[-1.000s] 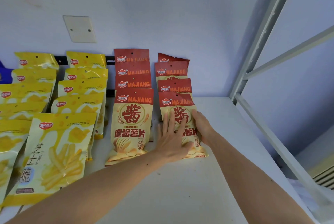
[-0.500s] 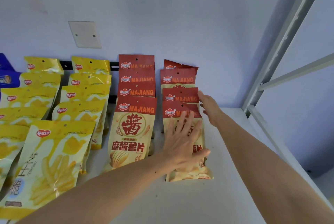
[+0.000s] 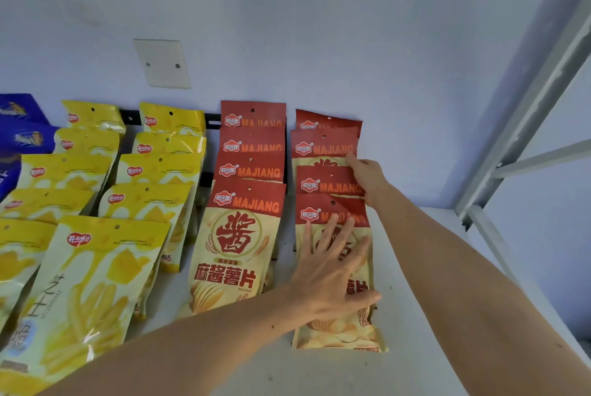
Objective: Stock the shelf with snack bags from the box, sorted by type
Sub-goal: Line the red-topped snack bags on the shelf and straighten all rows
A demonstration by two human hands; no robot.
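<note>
White shelf [image 3: 415,363], blue bags [image 3: 22,136] cut off

On the shelf [image 3: 415,363] the bags lie in overlapping rows running back to the wall [image 3: 319,28]. Majiang bags [image 3: 236,251] fill the two rightmost rows, cheese bags [image 3: 92,283] the rows left of them, corn bags [image 3: 22,136] at far left. The left hand [image 3: 332,271] lies on the front right bag [image 3: 339,331]; the right hand [image 3: 367,178] touches the bags behind it. A frame [image 3: 527,127] stands at right.
</note>
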